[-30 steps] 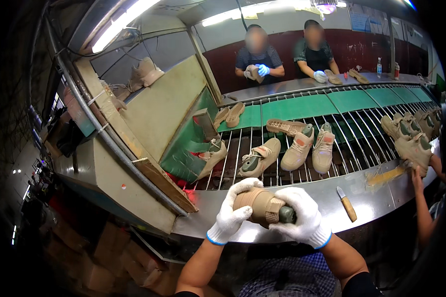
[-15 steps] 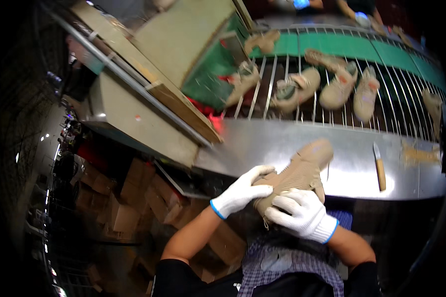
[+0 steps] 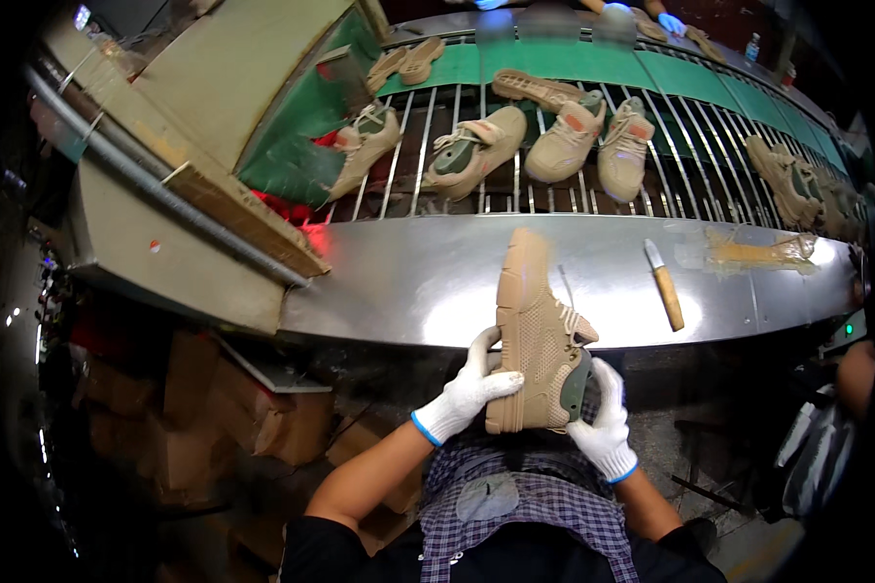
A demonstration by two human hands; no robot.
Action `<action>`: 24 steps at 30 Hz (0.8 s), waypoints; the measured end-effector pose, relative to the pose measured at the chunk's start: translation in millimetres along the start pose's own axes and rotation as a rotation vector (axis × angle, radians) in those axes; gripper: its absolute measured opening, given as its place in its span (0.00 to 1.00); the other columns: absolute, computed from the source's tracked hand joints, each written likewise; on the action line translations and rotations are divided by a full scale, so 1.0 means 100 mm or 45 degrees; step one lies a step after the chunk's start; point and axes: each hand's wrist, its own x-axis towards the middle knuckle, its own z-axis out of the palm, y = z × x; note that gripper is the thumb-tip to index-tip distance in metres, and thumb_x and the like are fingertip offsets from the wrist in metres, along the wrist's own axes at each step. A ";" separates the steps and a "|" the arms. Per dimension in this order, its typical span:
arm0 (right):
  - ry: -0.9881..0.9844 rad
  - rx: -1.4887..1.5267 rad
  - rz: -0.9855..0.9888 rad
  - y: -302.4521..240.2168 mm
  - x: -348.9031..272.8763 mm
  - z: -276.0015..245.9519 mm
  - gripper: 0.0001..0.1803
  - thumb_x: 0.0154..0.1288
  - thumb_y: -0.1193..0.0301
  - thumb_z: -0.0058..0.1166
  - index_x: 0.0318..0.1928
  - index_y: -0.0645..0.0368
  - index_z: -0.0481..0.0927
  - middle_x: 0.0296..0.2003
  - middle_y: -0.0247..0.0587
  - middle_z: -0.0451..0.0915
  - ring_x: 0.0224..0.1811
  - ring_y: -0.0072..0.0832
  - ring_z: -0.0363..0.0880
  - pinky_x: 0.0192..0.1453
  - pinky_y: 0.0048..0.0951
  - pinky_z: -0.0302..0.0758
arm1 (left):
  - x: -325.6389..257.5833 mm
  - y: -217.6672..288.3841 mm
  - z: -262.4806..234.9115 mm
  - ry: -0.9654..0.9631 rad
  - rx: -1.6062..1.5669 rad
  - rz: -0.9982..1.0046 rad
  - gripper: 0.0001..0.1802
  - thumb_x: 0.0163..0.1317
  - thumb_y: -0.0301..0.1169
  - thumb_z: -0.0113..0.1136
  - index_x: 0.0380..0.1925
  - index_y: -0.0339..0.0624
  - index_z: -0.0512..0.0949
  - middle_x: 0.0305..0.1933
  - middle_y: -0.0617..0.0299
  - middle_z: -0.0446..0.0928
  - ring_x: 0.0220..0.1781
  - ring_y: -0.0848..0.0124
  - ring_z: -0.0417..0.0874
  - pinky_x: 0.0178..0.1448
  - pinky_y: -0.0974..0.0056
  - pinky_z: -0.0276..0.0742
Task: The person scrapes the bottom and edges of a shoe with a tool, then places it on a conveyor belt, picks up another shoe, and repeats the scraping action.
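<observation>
A beige lace-up shoe (image 3: 533, 364) with a green collar lining is tilted on its side in front of me, its toe pointing away over the metal ledge. My left hand (image 3: 465, 391), in a white knit glove with a blue cuff, grips the sole near the heel, thumb across its side. At the heel and collar, my right hand (image 3: 603, 424) in a matching glove holds the shoe, fingers curved around the opening. A knife (image 3: 665, 288) with a wooden handle lies on the ledge to the right of the shoe.
Several beige shoes (image 3: 560, 144) rest on the metal bars (image 3: 416, 160) beyond the steel ledge (image 3: 389, 282). A cream-coloured housing (image 3: 180, 233) stands on the left, with cardboard boxes (image 3: 199, 418) below. Another person's blue-gloved hand (image 3: 671, 24) shows at the far side.
The shoe has turned from leaning right to nearly straight ahead, its sole now facing left. My right hand has moved from its side to the heel and collar. The view has shifted.
</observation>
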 end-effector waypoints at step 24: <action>0.658 1.420 0.215 0.20 2.14 -1.67 0.38 0.79 0.49 0.55 0.77 0.60 0.67 0.71 0.48 0.76 0.70 0.44 0.78 0.75 0.48 0.74 | 1.76 1.21 0.36 -0.262 0.532 0.650 0.37 0.74 0.35 0.68 0.78 0.40 0.66 0.74 0.47 0.76 0.76 0.55 0.77 0.78 0.53 0.74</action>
